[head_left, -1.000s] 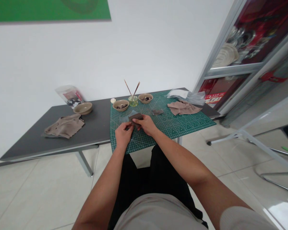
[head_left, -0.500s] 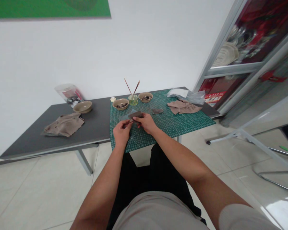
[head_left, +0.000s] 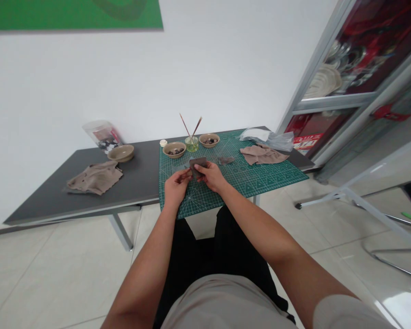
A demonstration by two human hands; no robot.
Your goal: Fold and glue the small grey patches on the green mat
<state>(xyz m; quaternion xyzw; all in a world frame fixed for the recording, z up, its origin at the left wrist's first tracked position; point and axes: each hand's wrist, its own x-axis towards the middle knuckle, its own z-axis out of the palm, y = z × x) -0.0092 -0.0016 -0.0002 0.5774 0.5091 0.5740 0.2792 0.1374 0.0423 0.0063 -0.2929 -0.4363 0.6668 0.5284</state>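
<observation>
Both my hands meet over the green cutting mat (head_left: 260, 176) on a dark grey table (head_left: 89, 194). My right hand (head_left: 210, 176) pinches a small dark brown piece of fabric (head_left: 197, 163) and holds it up above the mat. My left hand (head_left: 176, 186) is closed at the piece's lower left edge, its fingertips touching the fabric. Another small dark fabric piece (head_left: 225, 160) lies on the mat just right of my hands.
Two tan bowls (head_left: 174, 149) (head_left: 208, 140) of small dark bits flank a glass (head_left: 192, 143) holding two thin sticks. Beige cloths (head_left: 95, 177) (head_left: 263, 154), a third bowl (head_left: 121, 152), a clear jar (head_left: 101, 135), a plastic bag (head_left: 267, 136). Metal shelving (head_left: 342, 96) stands right.
My hands have lifted the dark fabric piece a little and turned it more upright. The camera has shifted slightly.
</observation>
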